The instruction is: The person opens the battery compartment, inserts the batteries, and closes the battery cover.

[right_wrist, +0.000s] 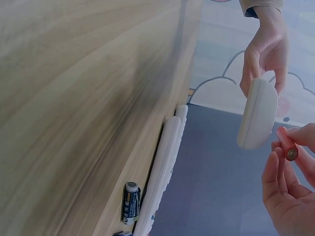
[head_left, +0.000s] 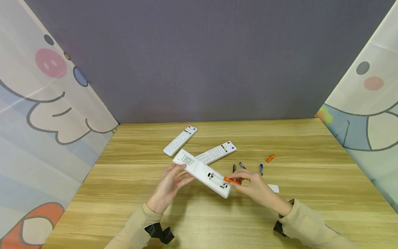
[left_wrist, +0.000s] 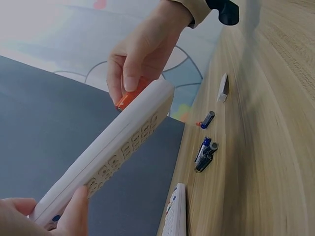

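My left hand (head_left: 168,186) grips a white remote control (head_left: 199,170) near its upper end, thumb on the back and fingers beneath. The remote is held above the table, tilted, with its back turned up and its battery compartment (head_left: 217,180) uncovered; metal contacts show inside. Between thumb and fingers, my right hand (head_left: 253,185) pinches an orange battery (head_left: 231,180) right at the compartment's edge. In the right wrist view the orange battery (right_wrist: 287,143) appears beside the remote's end (right_wrist: 258,115). The remote's buttons face down in the left wrist view.
Two more white remotes lie button side up, one at the back left (head_left: 180,140) and one behind the held remote (head_left: 217,152). Another orange battery (head_left: 270,158), a blue battery (head_left: 261,169) and dark batteries (head_left: 234,168) lie to the right. A white cover (head_left: 273,188) sits by the right wrist.
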### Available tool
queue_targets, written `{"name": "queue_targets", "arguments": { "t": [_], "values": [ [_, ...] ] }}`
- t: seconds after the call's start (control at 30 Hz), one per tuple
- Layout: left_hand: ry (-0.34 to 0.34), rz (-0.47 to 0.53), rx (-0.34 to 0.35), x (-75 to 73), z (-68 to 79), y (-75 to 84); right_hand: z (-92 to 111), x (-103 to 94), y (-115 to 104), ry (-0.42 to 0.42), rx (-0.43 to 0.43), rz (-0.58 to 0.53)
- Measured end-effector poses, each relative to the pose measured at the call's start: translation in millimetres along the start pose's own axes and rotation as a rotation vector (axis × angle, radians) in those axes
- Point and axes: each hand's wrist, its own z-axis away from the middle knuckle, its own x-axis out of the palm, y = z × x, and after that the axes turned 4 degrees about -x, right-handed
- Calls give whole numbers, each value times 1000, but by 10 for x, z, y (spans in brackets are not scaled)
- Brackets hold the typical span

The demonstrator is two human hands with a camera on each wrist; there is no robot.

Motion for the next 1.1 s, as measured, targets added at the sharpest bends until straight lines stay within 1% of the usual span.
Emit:
{"name": "queue_targets", "arguments": {
  "t": [0.2, 0.37, 0.5, 0.63, 0.77, 0.87, 0.97, 1.1],
  "values": [
    [-11, 4, -3, 11, 1, -2, -25, 8, 2, -11, 11, -23],
    [-18, 11, 0, 16, -2, -5, -69, 17, 3, -26, 52, -90],
    [-14, 15, 4, 17, -7, -10, -113, 29, 4, -41, 139, -160],
    [-15, 11, 5, 16, -13, -14, -162, 40, 5, -62, 215, -200],
    [-19, 7, 1, 15, -17, -17, -207, 38, -1, -97, 295, -195],
    [-21, 9, -3, 15, -22, -20, -233, 35, -1, -123, 332, -184],
    [-23, 4, -4, 19, -23, -22, -248, 38, 5, -135, 325, -184],
    [-38, -1, -9, 24, -22, -22, -258, 47, 15, -139, 275, -187]
  ]
}}
